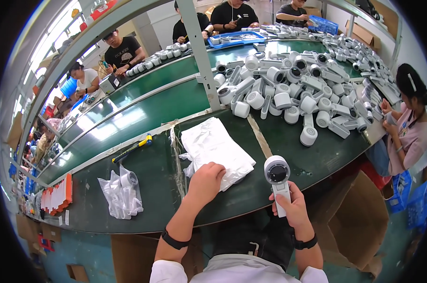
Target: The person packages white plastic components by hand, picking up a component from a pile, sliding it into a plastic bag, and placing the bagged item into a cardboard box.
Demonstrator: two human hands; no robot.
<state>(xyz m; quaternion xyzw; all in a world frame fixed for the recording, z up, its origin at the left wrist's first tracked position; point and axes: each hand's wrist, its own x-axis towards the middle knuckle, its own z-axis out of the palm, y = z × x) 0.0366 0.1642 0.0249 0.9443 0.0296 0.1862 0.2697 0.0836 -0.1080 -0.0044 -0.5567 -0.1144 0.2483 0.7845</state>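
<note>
My right hand [291, 203] is wrapped around the handle of a white handheld fan [276, 170]. The fan stands head up, its round head with a dark centre turned toward me. On the green bench lies a stack of white plastic bags [218, 148]. My left hand [207, 180] rests at the near left edge of that stack, its fingers curled together on a bag; the fingertips are partly hidden. Left of it, clear plastic bags with fans inside [121, 194] lie in a small group.
A large heap of similar fans [289, 89] covers the bench's far right. A yellow-and-black hand tool [132, 148] and orange-and-white boxes [57, 194] lie to the left. An open cardboard box [352, 219] stands below the bench at right. A person [409, 127] sits at the right; several others work across the belt.
</note>
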